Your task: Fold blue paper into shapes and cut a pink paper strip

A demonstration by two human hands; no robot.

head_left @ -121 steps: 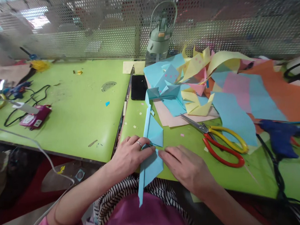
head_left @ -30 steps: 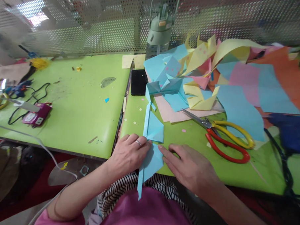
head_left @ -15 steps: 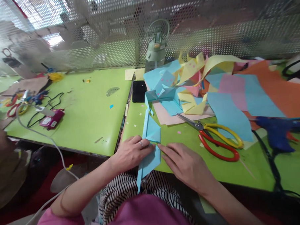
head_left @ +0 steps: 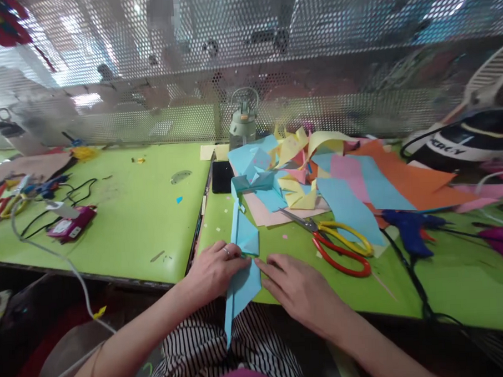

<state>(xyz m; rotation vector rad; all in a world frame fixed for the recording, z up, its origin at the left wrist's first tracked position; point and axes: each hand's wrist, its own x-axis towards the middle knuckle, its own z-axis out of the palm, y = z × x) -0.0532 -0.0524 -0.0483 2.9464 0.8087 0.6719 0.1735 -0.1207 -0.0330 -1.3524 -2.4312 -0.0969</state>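
A folded strip of light blue paper (head_left: 246, 289) lies at the front edge of the green table, its lower end hanging over my lap. My left hand (head_left: 215, 269), with a ring on one finger, presses on the strip from the left, fingers together over it. On the right, my right hand (head_left: 299, 283) touches the paper's right edge with its fingertips near a fold; its fingers are slightly bent. Above my hands, the upper part of the strip runs toward a folded blue piece (head_left: 257, 180). Scissors (head_left: 320, 230) with red and yellow handles lie to the right.
A black phone (head_left: 222, 177) and a bottle (head_left: 242, 125) stand behind. Coloured paper sheets (head_left: 384, 174) cover the back right, near a blue glue gun (head_left: 414, 228). At left are a magenta box (head_left: 72, 224) with cables and more scissors (head_left: 4, 205). A perforated screen (head_left: 148, 109) closes the back.
The view has tilted up and shifted right, showing more of the right side. Both hands stay at about the same spots on the blue paper.
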